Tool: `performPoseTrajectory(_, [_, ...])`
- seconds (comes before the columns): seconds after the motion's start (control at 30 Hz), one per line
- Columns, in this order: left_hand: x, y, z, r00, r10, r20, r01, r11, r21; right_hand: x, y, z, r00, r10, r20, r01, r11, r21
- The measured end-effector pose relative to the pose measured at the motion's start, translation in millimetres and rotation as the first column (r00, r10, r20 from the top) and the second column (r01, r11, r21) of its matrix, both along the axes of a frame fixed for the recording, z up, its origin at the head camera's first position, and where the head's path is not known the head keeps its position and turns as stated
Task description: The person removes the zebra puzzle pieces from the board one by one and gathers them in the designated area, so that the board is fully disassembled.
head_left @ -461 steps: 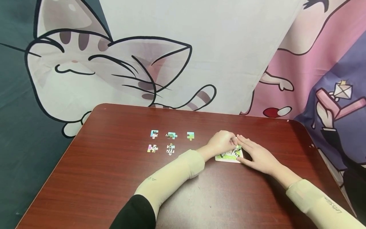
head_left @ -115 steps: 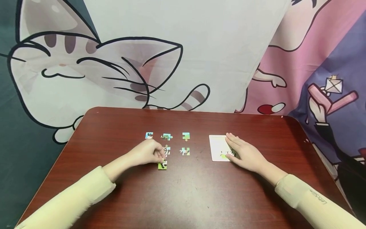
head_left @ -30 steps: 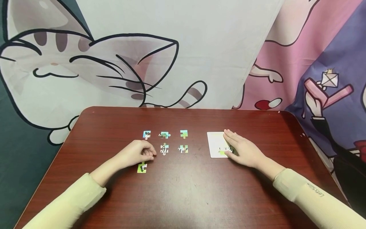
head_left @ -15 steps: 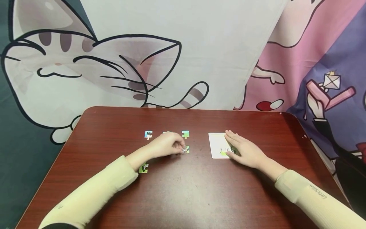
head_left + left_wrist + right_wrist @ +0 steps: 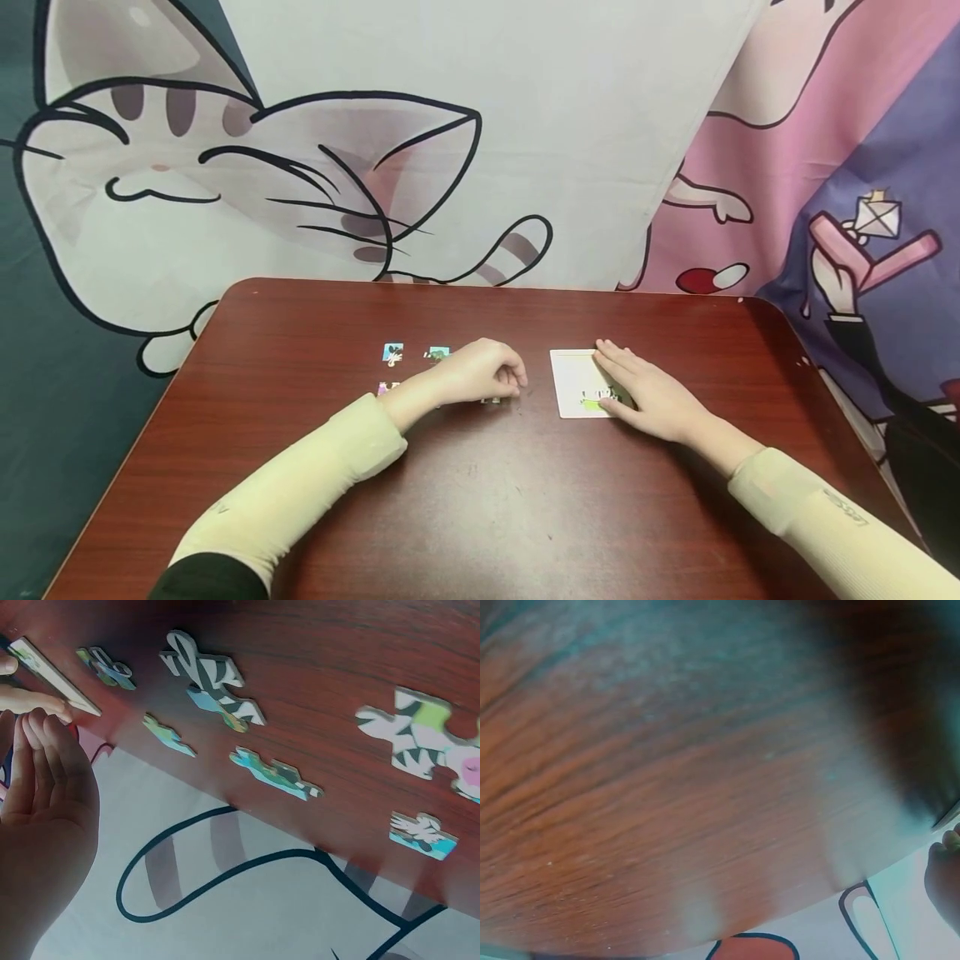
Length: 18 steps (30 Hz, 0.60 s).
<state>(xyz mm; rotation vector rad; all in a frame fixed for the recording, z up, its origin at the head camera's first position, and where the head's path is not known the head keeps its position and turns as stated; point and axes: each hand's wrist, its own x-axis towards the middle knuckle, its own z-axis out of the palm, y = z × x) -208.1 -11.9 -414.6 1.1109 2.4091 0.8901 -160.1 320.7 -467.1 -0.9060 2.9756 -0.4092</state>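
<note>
My left hand, its fingers loosely curled, hovers over the right end of the puzzle-piece rows, with nothing visible in its grasp. Under its fingertips a zebra puzzle piece peeks out. In the left wrist view the palm shows beside several pieces, including a striped zebra piece and a green-and-blue one. My right hand lies with straight fingers over the right side of a white puzzle board. Some zebra and green picture shows at the board's lower part; the hand hides the rest.
Farther left lie a blue-cornered piece, a green-and-blue piece and a pink-marked piece. My left forearm hides other pieces. The brown table ends at a cartoon cloth behind.
The board has lost most of its picture since the oldest frame, and more pieces lie on the table. My left hand set a green piece at lower left, then moved right. My right hand stays.
</note>
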Motion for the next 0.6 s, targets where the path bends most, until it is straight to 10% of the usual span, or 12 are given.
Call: performPoseTrajectory(0.6, [-2.6, 31.8, -9.0, 0.999, 0.004, 0.032, -0.005, 1.0, 0.003, 4.6, 15.1, -5.1, 1.0, -0.027, -0.009, 0.027, 0.999, 0.018])
